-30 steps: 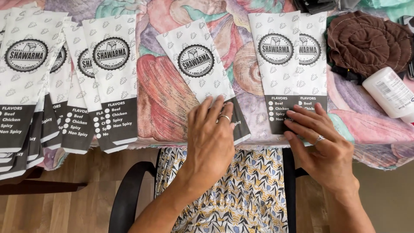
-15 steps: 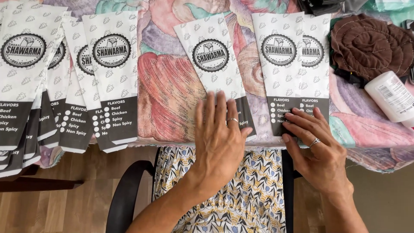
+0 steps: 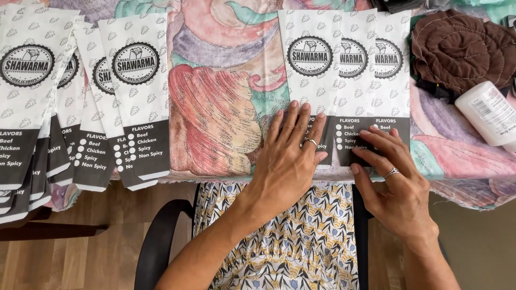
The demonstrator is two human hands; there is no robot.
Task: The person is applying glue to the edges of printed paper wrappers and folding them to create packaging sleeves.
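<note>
Pressing flat on the near edge of the table, the left hand (image 3: 290,156) is lying with its fingers straight and close together on the dark lower band of a white paper bag (image 3: 309,64); it is gripping nothing. Just to its right, the right hand (image 3: 395,177) is resting loosely spread fingertips on the bottoms of two more overlapping bags (image 3: 376,70), also holding nothing. These bags are looking thin, light and easily creased, likely sliding readily over the patterned tablecloth (image 3: 220,107), so pinching a bottom corner at the table edge is seeming the surest hold. Farther left a fanned stack of bags (image 3: 80,96) is lying; far right, a brown cloth (image 3: 457,48) and a white bottle (image 3: 486,113)
</note>
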